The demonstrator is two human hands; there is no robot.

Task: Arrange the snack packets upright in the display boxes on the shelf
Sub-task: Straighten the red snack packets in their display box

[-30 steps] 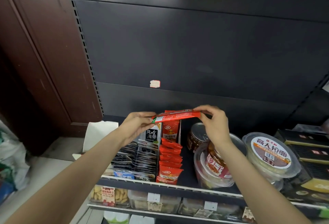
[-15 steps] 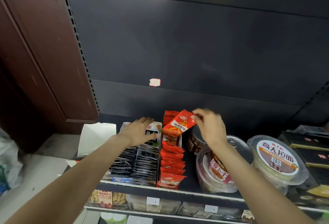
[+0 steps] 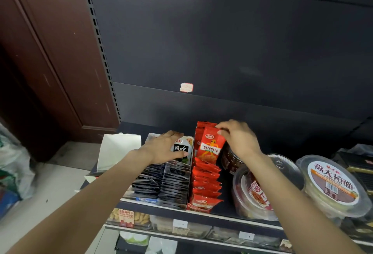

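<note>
A red snack packet (image 3: 210, 146) stands upright at the back of the red display box (image 3: 196, 207), and my right hand (image 3: 238, 137) pinches its top edge. In front of it, several red packets (image 3: 205, 185) stand in a row. My left hand (image 3: 164, 146) lies on the upright back flap of the black-and-white display box (image 3: 182, 148), thumb along its front. That box holds rows of dark packets (image 3: 161, 183).
Round clear tubs with printed lids (image 3: 331, 183) and a dark jar (image 3: 230, 158) fill the shelf to the right. A white paper bag (image 3: 119, 148) stands at the left end. The shelf edge (image 3: 201, 216) carries price tags, with more goods below. Black back panel behind.
The red packet, held flat between both hands a second ago, was turned upright and lowered into the red box by my right hand. My left hand let go and moved onto the black-and-white box.
</note>
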